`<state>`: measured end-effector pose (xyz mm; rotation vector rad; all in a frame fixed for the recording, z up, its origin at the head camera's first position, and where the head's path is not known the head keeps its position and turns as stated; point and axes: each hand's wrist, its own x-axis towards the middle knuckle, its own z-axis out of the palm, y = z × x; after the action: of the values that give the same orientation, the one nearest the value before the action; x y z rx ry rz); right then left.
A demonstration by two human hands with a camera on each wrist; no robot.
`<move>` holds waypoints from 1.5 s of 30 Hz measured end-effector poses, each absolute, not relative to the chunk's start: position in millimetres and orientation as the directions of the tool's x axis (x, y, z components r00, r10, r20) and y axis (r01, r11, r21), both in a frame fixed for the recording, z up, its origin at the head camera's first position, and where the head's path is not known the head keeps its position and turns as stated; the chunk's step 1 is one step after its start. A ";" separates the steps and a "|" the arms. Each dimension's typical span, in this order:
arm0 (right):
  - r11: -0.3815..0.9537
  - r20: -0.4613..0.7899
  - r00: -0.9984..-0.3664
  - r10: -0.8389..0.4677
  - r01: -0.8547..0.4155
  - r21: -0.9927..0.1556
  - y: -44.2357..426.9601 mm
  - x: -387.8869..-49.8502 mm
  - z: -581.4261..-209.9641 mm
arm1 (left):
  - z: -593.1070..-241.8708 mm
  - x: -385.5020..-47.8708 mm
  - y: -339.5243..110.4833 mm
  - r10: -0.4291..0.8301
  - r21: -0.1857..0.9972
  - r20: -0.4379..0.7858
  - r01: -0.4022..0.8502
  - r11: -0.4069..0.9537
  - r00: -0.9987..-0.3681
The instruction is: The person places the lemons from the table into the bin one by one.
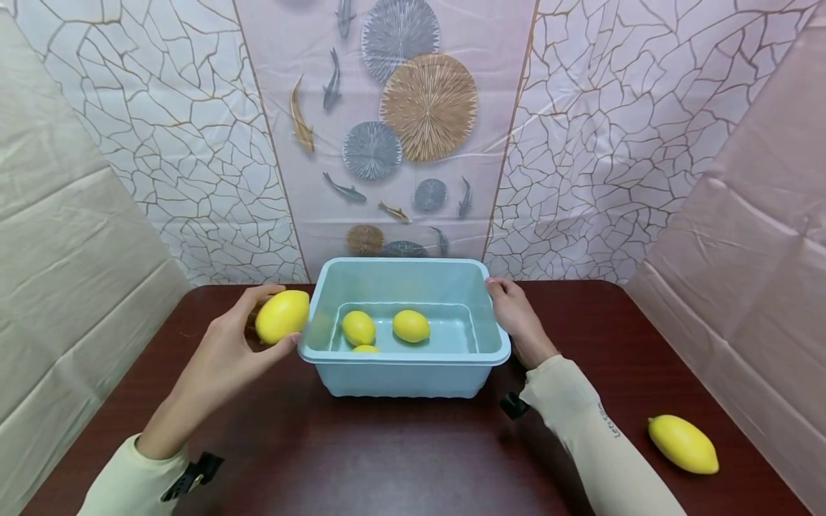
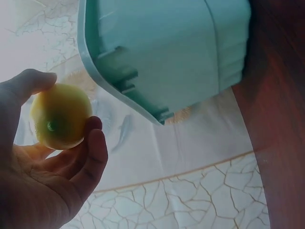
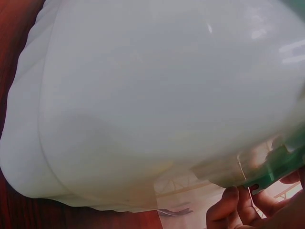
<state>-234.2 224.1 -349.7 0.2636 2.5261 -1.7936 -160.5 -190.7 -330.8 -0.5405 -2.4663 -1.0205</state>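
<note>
My left hand (image 1: pixel 226 351) holds a yellow lemon (image 1: pixel 282 317) between thumb and fingers, just left of the tub's left rim. In the left wrist view the lemon (image 2: pixel 61 117) shows its greenish tip, and a gap separates it from the tub (image 2: pixel 162 52). A light blue plastic tub (image 1: pixel 403 376) stands on the table. Inside lie a lemon (image 1: pixel 358 328) at the left, another lemon (image 1: pixel 411 326) near the middle, and a third lemon (image 1: pixel 366 349) mostly hidden by the front wall. My right hand (image 1: pixel 519 319) grips the tub's right rim; its fingers (image 3: pixel 224 207) curl under the edge.
One more lemon (image 1: pixel 684 444) lies on the dark red-brown table (image 1: pixel 400 459) at the right, beyond my right sleeve. A patterned backdrop (image 1: pixel 193 143) rises behind the table, with pale cloth walls (image 1: pixel 58 272) on both sides.
</note>
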 end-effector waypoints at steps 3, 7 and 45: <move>0.324 -0.127 -0.985 0.120 0.160 -0.932 223.7 -234.6 -349.9 | -328.4 -162.3 -184.0 0.202 0.576 0.515 0.511 0.638 -0.833; 0.331 -0.126 -0.985 0.120 0.159 -0.930 223.3 -234.4 -350.2 | -325.0 -164.1 -174.2 0.203 0.601 0.505 0.511 0.615 -0.839; 0.350 -0.121 -0.986 0.117 0.155 -0.924 226.3 -236.0 -350.7 | -324.9 -203.4 -88.3 0.388 0.601 0.347 0.520 0.607 -0.854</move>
<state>-236.0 226.3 -350.7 0.2576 2.5533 -1.7529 -203.4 -88.3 -324.9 -0.7565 -2.6500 -1.0779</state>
